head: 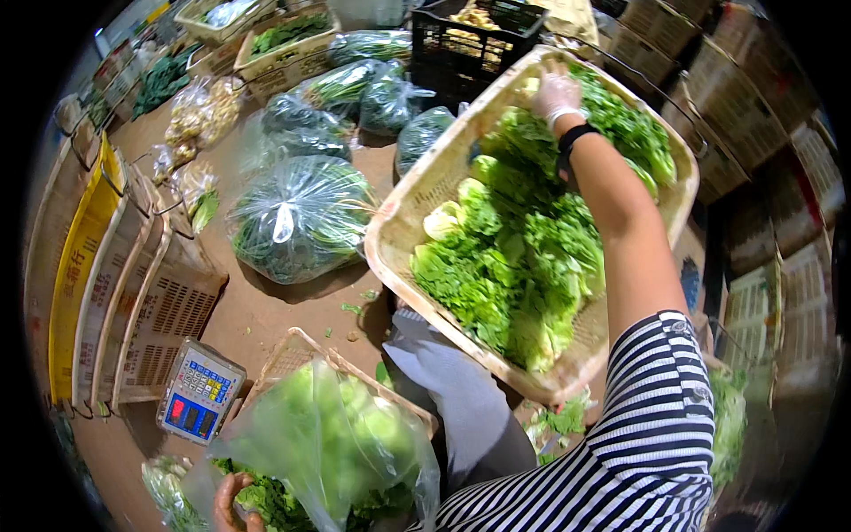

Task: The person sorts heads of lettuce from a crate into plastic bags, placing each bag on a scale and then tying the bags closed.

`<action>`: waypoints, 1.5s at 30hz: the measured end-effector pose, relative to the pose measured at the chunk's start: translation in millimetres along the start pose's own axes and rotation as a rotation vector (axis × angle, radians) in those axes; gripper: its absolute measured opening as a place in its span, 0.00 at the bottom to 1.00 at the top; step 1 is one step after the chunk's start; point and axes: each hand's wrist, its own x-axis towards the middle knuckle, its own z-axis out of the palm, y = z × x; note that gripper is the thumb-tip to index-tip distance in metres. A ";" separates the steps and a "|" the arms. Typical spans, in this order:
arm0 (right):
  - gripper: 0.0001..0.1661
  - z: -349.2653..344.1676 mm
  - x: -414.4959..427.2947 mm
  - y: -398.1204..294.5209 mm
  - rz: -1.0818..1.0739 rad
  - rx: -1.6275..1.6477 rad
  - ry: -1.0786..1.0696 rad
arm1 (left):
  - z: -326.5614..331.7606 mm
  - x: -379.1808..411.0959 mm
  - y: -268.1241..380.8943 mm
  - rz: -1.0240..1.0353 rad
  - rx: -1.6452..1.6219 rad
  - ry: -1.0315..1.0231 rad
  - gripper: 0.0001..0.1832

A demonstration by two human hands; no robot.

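My right hand [557, 93], in a thin clear glove with a black band at the wrist, reaches to the far end of a large cream plastic crate [425, 186]. Heads of green leaf lettuce [505, 266] lie in the crate, and frilly greens [618, 120] line its right side. The hand is beside pale lettuce bases; whether it grips one is unclear. At the bottom edge, my left hand [233, 502] curls its fingers at a clear plastic bag [312, 425] holding lettuce. The bag stands over a smaller crate [349, 362], and part of that hand is cut off.
A digital scale [201, 390] stands left of the bag, beside upright crates [149, 312]. Tied bags of greens [299, 219] lie on the floor ahead. A black crate [475, 33] stands at the back; stacked crates [744, 100] line the right side. Leaf scraps [562, 419] litter the floor.
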 end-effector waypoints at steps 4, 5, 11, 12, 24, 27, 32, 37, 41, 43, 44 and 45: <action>0.52 21.3 33.2 4.6 0.197 -0.008 -0.146 | 1.8 13.1 -0.3 -0.157 0.097 0.105 0.22; 0.53 26.5 30.2 10.7 0.283 0.046 -0.241 | 2.1 16.7 -2.5 -0.186 0.116 0.125 0.21; 0.47 56.6 17.5 52.3 0.226 0.276 -0.096 | 12.8 20.7 -9.8 -0.183 0.183 0.095 0.20; 0.45 44.7 -3.7 45.9 0.238 0.306 -0.060 | 9.7 16.3 -10.3 -0.158 0.225 0.107 0.20; 0.67 -24.8 -199.6 53.4 0.628 1.123 0.568 | -27.8 -28.8 -17.9 -0.149 0.227 0.171 0.19; 0.63 32.4 -204.2 92.4 0.778 1.085 0.754 | -24.7 -26.2 -24.0 -0.048 0.207 0.065 0.19; 0.36 11.2 -265.9 130.8 0.958 2.013 0.448 | -24.3 -43.6 -2.6 -0.015 0.272 0.003 0.19; 0.32 -80.8 -355.8 114.4 0.516 2.178 0.371 | -0.9 -59.9 -20.2 0.198 -0.474 -0.143 0.37; 0.43 -176.8 -450.5 59.7 0.387 2.021 0.377 | 77.4 -70.9 35.7 0.098 -0.775 -0.650 0.36; 0.51 -198.3 -494.9 31.6 0.244 1.903 0.411 | 114.5 -75.7 54.3 -0.021 -0.902 -0.889 0.49; 0.54 -208.7 -517.4 16.2 0.081 1.946 0.382 | 133.6 -79.7 42.7 -0.067 -1.037 -0.820 0.51; 0.57 -218.0 -535.4 4.5 -0.090 1.988 0.353 | 143.5 -81.4 26.4 -0.045 -1.326 -0.927 0.49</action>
